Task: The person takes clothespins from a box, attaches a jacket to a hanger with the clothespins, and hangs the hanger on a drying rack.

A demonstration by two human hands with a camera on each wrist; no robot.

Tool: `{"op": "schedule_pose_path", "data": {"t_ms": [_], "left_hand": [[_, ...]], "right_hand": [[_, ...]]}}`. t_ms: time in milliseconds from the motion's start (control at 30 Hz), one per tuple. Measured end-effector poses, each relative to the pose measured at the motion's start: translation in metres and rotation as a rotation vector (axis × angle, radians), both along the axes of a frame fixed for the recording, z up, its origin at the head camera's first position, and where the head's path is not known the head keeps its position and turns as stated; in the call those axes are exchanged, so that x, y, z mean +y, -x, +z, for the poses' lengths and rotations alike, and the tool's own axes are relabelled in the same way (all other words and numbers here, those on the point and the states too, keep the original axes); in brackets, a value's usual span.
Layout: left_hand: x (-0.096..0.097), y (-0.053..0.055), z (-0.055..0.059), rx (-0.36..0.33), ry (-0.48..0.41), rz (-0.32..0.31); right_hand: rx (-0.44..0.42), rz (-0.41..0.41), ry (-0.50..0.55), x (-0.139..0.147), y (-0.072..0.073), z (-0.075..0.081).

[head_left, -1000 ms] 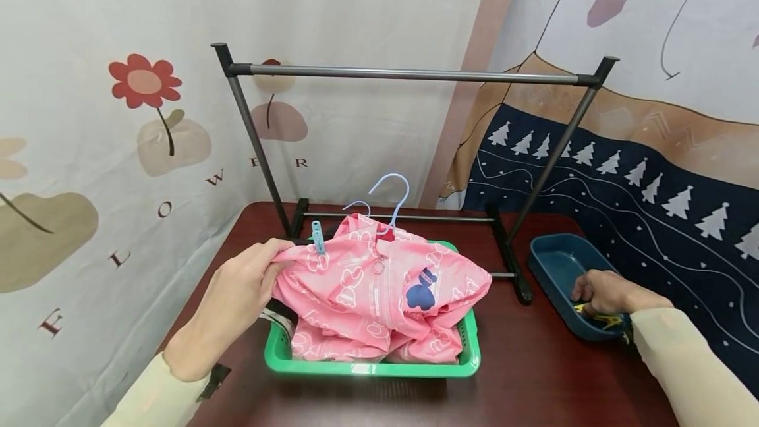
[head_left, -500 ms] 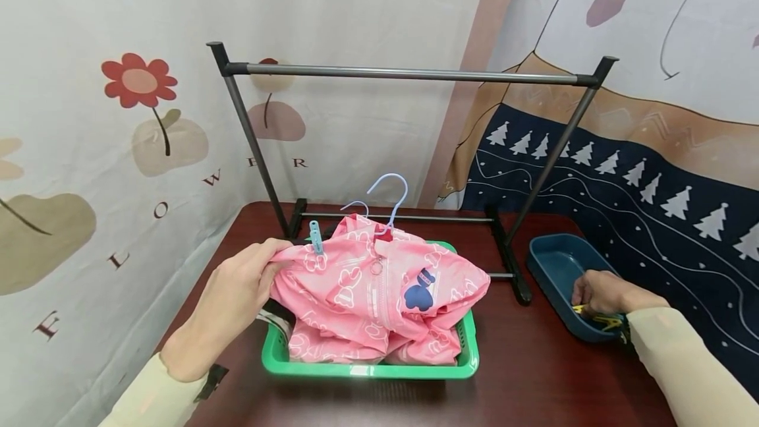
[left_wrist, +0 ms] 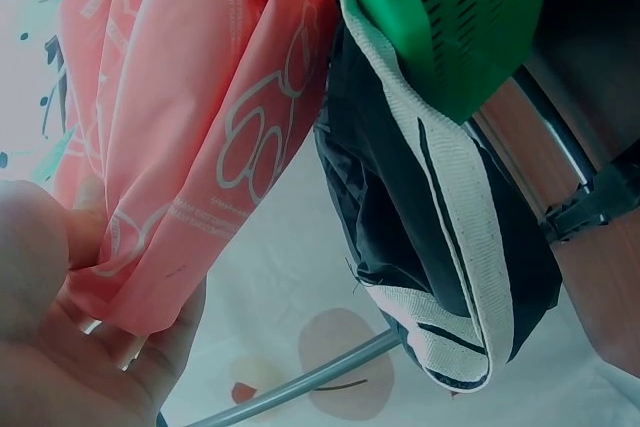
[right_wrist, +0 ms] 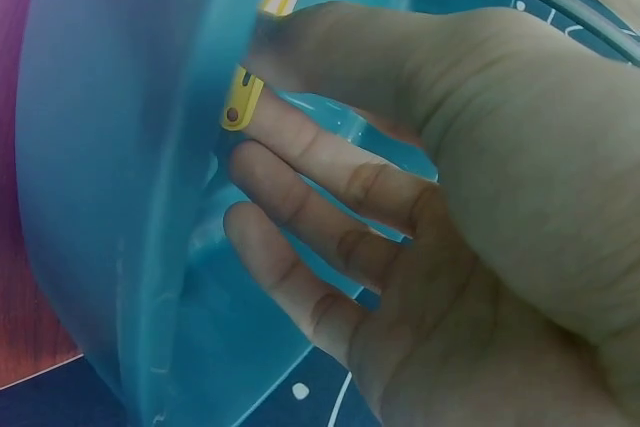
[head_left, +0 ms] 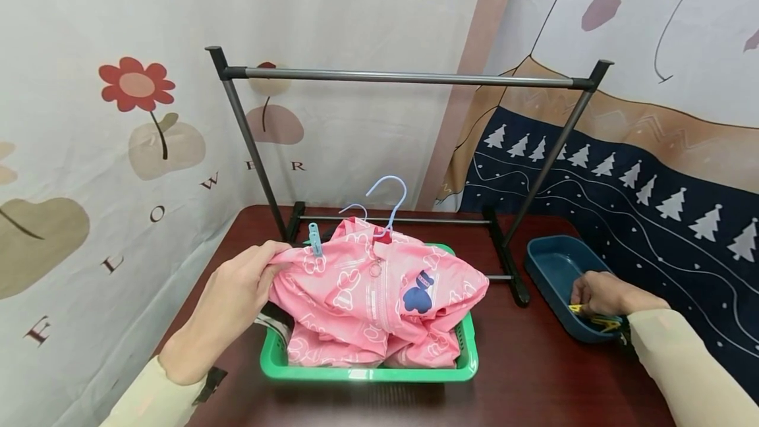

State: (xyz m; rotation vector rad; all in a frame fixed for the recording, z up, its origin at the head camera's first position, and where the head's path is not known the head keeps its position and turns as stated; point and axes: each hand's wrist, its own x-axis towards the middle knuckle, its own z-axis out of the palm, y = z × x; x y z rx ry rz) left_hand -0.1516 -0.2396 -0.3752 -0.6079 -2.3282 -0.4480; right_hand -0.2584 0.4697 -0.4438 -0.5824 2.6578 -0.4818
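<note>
A pink jacket (head_left: 356, 288) with white bow-like prints and a blue bear shape lies over a green basket (head_left: 367, 374). My left hand (head_left: 228, 302) pinches its left edge between thumb and fingers. A light-blue clothespin (head_left: 315, 240) is clipped on the jacket near that hand, and a lilac hanger's hook (head_left: 403, 199) rises from its collar. My right hand (head_left: 617, 294) reaches into a dark blue tray (head_left: 534, 265). In the right wrist view, its thumb and forefinger pinch a yellow clothespin (right_wrist: 241, 102) close to the tray wall, the other fingers extended.
Behind the basket stands a metal clothes rack (head_left: 385, 76) with a bare top bar. A second hanger hook (head_left: 354, 208) shows behind the jacket. A black garment with pale trim (left_wrist: 440, 177) hangs over the basket's left side. More yellow clothespins (head_left: 607, 325) sit at the tray's near end.
The head view has shifted very slightly. Both hands keep their places, left on the jacket and right in the tray.
</note>
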Motion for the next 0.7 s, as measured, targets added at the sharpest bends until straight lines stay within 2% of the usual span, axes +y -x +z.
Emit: {"op": "schedule_pose_path", "data": {"t_ms": [233,333,700], "left_hand": [[0.0,-0.002,-0.001,-0.009,-0.005,0.004],[0.0,-0.002,-0.001,-0.015,-0.006,0.003],[0.001,-0.002,0.001,-0.021,0.0,0.0]], "right_hand": [[-0.009,-0.088,-0.075,-0.009,-0.005,0.008],[0.006,-0.095,-0.096,-0.01,-0.007,0.009],[0.039,-0.137,-0.073,-0.011,-0.008,0.013]]}}
